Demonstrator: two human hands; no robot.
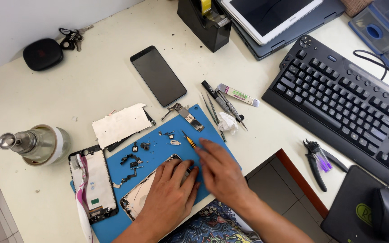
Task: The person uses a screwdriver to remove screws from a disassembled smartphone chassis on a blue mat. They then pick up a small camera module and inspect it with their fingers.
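The left hand (172,191) lies flat, fingers spread, on the opened phone shell (146,193), pinning it to the blue mat (203,135) at the near edge of the tabletop (68,90). The shell's long axis runs on a slant, from the lower left up toward the right, and most of its upper end is hidden under the fingers. The right hand (221,173) sits just beside the left, blurred, fingers loosely extended over the mat; whether it pinches anything I cannot tell. A small screwdriver (189,140) with an orange grip lies just beyond the right fingertips, tip pointing up and left, so the right hand is plainly the nearer one to it.

On the mat, ahead of the left hand, lie loose small parts (133,159) and a narrow circuit board (187,116) at the far edge. A screen assembly (93,184) rests on the mat's left end with a toothbrush (81,198) across it. A metal plate (120,123), a dark phone (158,75), tweezers (212,110) and a crumpled wipe (227,122) sit around (nothing here is inside a container). A keyboard (343,103) and cutters (316,162) lie to the right.
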